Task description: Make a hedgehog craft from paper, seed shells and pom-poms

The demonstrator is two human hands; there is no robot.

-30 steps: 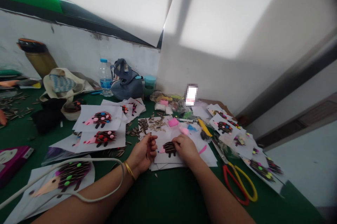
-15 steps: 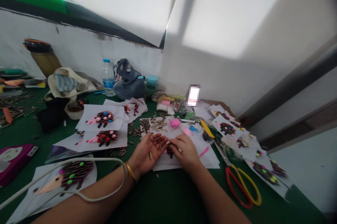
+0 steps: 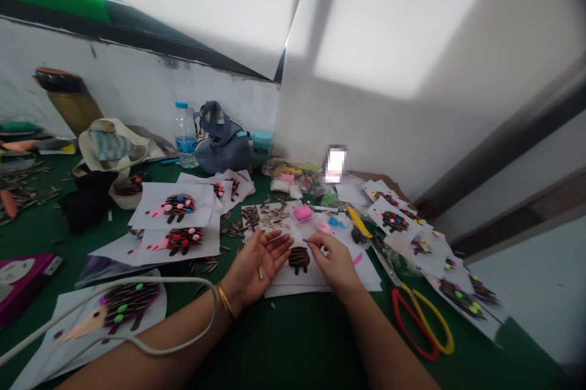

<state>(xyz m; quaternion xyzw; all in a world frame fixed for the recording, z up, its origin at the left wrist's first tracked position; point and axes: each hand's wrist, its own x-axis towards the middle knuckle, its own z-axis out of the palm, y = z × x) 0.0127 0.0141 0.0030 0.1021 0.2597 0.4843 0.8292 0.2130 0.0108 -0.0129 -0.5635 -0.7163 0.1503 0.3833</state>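
My left hand (image 3: pixel 265 259) is palm up with its fingers stretched out, and a pale sunflower seed (image 3: pixel 261 271) lies in the palm. To its right, my right hand (image 3: pixel 332 259) pinches a small dark sliver that looks like a sunflower seed (image 3: pixel 305 240) between thumb and forefinger. Between the hands, a half-covered hedgehog picture (image 3: pixel 299 260) with a dark body and stubby legs sits on white paper (image 3: pixel 293 287). Behind the hands are striped seeds (image 3: pixel 251 217), paler seeds (image 3: pixel 276 216) and a lump of pink clay (image 3: pixel 303 213).
Finished hedgehog pictures (image 3: pixel 180 207) lie at left, with more cards (image 3: pixel 394 222) at right. Scissors (image 3: pixel 414 314) and a yellow cutter (image 3: pixel 359 223) rest near my right hand. A white cable (image 3: pixel 201 282) crosses my left forearm. A water bottle (image 3: pixel 185 140) and blue bag (image 3: pixel 224 146) stand behind.
My right hand has lifted away from the hedgehog, up and to the right, uncovering its body. My left hand stays palm up in nearly the same place.
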